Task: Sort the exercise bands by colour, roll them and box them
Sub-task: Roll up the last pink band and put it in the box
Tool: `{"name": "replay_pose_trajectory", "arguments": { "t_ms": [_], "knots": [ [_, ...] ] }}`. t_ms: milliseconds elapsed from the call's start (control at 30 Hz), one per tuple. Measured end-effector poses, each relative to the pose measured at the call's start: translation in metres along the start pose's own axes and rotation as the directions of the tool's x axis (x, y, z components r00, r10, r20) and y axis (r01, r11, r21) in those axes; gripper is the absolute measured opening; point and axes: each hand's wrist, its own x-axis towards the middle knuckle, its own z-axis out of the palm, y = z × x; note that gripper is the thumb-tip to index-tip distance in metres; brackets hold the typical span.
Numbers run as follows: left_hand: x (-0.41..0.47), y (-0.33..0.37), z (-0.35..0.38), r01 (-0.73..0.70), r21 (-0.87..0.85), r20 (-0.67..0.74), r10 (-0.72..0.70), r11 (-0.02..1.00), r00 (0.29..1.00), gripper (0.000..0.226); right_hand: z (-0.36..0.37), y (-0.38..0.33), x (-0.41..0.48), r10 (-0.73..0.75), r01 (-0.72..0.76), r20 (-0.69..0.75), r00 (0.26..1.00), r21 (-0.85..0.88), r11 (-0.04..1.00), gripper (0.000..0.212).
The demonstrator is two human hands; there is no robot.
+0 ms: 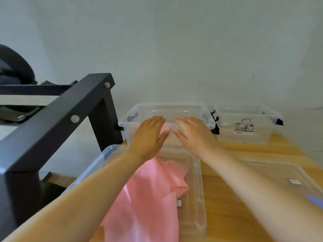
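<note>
One pink exercise band (148,198) lies crumpled nearest me, draped over the left (197,189) of two clear lids on the wooden table (227,198). Beyond it my left hand (148,135) and right hand (194,133) reach side by side, fingers straight and gripping nothing, at the near rim of the left box (132,112). That makes two clear boxes, the right box (262,137) standing just beside it.

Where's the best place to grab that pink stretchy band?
Probably pinch the pink band at its bunched-up fold on the right edge, coming from above on the right with the right hand. That fold stands proud of the clear lid, and the left arm covers its left side.
</note>
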Motion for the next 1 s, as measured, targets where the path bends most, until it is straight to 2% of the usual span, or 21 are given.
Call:
{"name": "replay_pose_trajectory", "arguments": {
  "t_ms": [67,300,500,600,667,833,1000],
  "knots": [
    [-0.028,0.015,-0.018,0.020,0.008,0.031,-0.021,1.000,0.999,0.053,-0.019,-0.020,-0.029,0.019,-0.019,0.036,0.999,-0.001,1.000,0.043],
    [-0.118,0.057,-0.071,0.065,0.022,0.131,-0.068,0.998,0.989,0.052,-0.060,-0.087,-0.104,0.101,-0.106,0.142,0.985,0.024,0.994,0.043],
    [-0.151,0.057,-0.073,0.220,-0.125,0.167,-0.198,0.967,0.966,0.048,-0.032,-0.105,-0.123,0.174,-0.204,0.226,0.959,0.120,0.972,0.041],
    [-0.171,0.047,-0.054,0.302,-0.176,0.238,-0.257,0.937,0.937,0.046,-0.004,-0.108,-0.135,0.238,-0.301,0.330,0.913,0.155,0.941,0.047],
    [-0.185,0.041,-0.045,0.330,-0.166,0.282,-0.276,0.929,0.919,0.045,0.010,-0.110,-0.142,0.234,-0.305,0.391,0.890,0.131,0.943,0.049],
    [-0.208,0.031,-0.046,0.344,-0.115,0.300,-0.298,0.932,0.906,0.047,0.015,-0.117,-0.148,0.205,-0.255,0.286,0.936,0.153,0.955,0.030],
    [-0.212,0.031,-0.057,0.327,-0.085,0.311,-0.287,0.941,0.906,0.040,-0.001,-0.120,-0.152,0.206,-0.261,0.256,0.945,0.206,0.943,0.009]
  ]
}}
